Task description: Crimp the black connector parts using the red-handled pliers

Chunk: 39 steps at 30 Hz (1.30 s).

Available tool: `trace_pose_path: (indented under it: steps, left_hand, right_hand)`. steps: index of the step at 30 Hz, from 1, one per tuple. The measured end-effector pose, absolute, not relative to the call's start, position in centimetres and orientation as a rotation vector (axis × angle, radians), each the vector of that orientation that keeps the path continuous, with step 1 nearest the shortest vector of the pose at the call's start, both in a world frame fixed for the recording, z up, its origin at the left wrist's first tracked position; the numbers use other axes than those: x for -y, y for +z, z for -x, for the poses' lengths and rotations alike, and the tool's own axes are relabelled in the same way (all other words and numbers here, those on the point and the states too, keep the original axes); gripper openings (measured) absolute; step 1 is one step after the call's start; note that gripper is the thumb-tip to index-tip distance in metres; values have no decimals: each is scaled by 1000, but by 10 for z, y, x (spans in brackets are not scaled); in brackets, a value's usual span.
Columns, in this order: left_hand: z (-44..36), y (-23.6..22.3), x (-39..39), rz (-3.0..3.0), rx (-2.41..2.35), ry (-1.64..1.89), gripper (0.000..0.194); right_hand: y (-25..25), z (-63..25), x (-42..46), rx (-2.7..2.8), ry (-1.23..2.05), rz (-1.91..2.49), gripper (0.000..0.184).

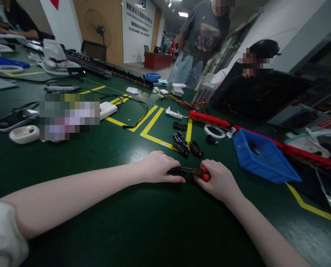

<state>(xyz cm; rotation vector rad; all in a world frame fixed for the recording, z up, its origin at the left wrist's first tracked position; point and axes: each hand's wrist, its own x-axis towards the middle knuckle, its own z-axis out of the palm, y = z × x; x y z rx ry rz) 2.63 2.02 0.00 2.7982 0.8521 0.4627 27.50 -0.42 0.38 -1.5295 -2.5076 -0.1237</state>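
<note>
My left hand [161, 167] is closed around a small black part [176, 171], mostly covered by the fingers. In my right hand [219, 180] are pliers with orange-red handles [205, 173], the fist wrapped round the grips. The metal jaws [192, 171] point left and meet the black part; whether they grip it I cannot tell. Just beyond my hands lie several similar black parts, among them one at the right [196, 149] and one farther back [180, 126], on the green table [143, 222].
A blue bin [265, 163] with a dark piece in it stands right of my hands. Behind are a white ring [214, 131] and a red strip [210, 118]. A black cable [146, 111] and a cream dish [24, 134] lie left. A person [203, 37] stands across the table.
</note>
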Motion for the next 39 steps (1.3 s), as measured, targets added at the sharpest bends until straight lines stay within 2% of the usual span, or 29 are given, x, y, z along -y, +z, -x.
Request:
trace_pose_path:
  steps: [10,39]
  left_hand:
    - [-27,-2,-21,-2786,-878,492,42]
    - [-26,-2,-22,-2748,-846,496,44]
  right_hand:
    - [8,-273,6,2517,-120,1506,21]
    - [8,-273,5,2530,-106,1517,21]
